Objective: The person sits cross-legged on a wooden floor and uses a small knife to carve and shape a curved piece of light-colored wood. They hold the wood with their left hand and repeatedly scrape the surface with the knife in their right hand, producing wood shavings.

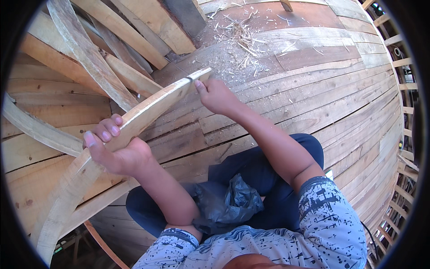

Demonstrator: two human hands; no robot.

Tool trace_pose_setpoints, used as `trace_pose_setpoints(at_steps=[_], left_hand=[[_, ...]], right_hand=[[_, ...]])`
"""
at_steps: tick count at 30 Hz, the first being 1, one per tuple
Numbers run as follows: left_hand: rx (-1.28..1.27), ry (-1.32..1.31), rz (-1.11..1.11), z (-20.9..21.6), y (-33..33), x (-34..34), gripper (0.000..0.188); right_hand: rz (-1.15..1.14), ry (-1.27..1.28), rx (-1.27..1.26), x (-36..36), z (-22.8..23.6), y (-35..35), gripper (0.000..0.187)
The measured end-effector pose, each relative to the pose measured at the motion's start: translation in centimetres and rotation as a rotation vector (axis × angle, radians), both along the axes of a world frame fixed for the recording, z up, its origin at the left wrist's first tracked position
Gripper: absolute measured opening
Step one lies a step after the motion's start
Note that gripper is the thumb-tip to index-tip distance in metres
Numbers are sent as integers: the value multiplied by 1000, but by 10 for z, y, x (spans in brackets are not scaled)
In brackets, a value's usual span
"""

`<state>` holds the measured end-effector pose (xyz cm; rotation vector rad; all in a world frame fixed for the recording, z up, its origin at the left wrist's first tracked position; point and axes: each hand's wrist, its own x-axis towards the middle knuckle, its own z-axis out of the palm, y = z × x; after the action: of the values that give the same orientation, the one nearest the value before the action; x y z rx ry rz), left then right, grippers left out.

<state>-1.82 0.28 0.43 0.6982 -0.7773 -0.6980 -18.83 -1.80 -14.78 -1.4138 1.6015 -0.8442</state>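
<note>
A long curved wooden plank (148, 107) rises from the lower left toward the middle of the view. My left hand (118, 154) is closed round it, with the fingers over the far edge and the thumb on the near side. Close to the plank's upper end, my right hand (217, 96) is closed in a fist with its thumb toward the wood. A thin dark band (190, 80) crosses the plank beside that thumb. What the right fingers hold, if anything, is hidden. On my lap lies a crumpled dark plastic bag (235, 201).
Several wooden beams (130, 38) lean at the upper left, and another curved timber (42, 130) lies below them. Wood shavings (242, 36) litter the plank floor (286, 98) ahead. Along the right, a row of wooden slats (405, 86) borders the floor.
</note>
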Motion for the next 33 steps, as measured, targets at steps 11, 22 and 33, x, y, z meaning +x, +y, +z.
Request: trace_pose_setpoints(at_steps=[11,22,33], left_hand=[[6,18,3,-1,0,3,27],[-20,-38,1,0,1,-5,23],[-45,-38,-87,-3,5,-5,21]], right_hand=[[46,26,-76,-4,17,1,52],[44,68,-42,-3,22,4,51],[73,41,6,-9,7,-2,55]])
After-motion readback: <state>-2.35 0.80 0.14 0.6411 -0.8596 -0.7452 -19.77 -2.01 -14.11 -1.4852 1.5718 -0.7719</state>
